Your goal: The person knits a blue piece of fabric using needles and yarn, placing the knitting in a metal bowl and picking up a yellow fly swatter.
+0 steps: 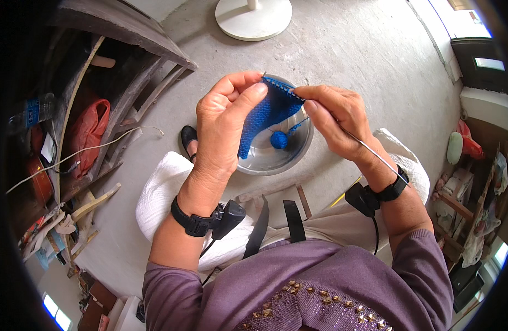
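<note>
Blue knitted fabric (258,120) hangs from a metal knitting needle (372,151), its stitches lined up along the needle's upper part. My left hand (225,111) pinches the fabric's upper left corner beside the needle tip. With thumb and forefinger, my right hand (340,120) grips the other end of the stitch row, and the needle's bare length runs back over my right wrist. Below the fabric is a round metal basin (262,165) with a small ball of blue yarn (278,140) in it. Some blue yarn hangs near my right thumb.
A wooden shelf unit (171,53) with a red plastic bag (92,132) and a plastic bottle (34,111) stands at left. A white round base (254,20) is on the floor ahead. More shelves with bags are at right. A wooden frame (274,188) lies behind the basin, near my legs.
</note>
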Available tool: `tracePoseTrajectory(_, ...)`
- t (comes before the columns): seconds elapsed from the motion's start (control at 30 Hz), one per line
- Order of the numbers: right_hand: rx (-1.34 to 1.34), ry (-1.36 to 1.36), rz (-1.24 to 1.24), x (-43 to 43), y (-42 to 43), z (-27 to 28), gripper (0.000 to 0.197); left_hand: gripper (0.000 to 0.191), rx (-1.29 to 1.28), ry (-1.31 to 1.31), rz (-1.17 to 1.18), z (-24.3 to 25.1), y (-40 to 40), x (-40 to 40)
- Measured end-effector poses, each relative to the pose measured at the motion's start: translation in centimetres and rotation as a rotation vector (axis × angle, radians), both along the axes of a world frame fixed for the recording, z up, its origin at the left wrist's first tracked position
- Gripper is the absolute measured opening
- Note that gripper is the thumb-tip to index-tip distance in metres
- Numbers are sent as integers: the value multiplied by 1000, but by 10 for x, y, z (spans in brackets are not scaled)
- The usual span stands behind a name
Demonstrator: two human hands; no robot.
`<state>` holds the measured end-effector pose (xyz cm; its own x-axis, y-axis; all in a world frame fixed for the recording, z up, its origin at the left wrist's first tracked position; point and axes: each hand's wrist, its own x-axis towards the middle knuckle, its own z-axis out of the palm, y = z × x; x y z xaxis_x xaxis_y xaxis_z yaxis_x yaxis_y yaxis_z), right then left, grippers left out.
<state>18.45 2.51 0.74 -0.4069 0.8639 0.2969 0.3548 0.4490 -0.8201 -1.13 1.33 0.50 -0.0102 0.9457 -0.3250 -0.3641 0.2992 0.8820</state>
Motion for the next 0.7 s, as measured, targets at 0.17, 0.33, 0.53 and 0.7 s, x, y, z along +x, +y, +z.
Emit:
tracePoseTrajectory(0.17, -279, 64, -4, 5, -4, 9, 23, 19, -92, -114, -57, 0, 0, -6)
tracePoseTrajectory(0.33, -399, 35, -2, 6, -2, 13, 23, 17, -117, -127, -115, 1, 0, -3)
tracePoseTrajectory(0.53, -254, 62, -65, 3, -3, 5, 20, 20, -144, -112, -105, 4, 0, 2)
tracePoseTrajectory(0.7, -402, 104, -48, 8, -3, 15, 24, 21, -135, -150, -98, 4, 0, -2)
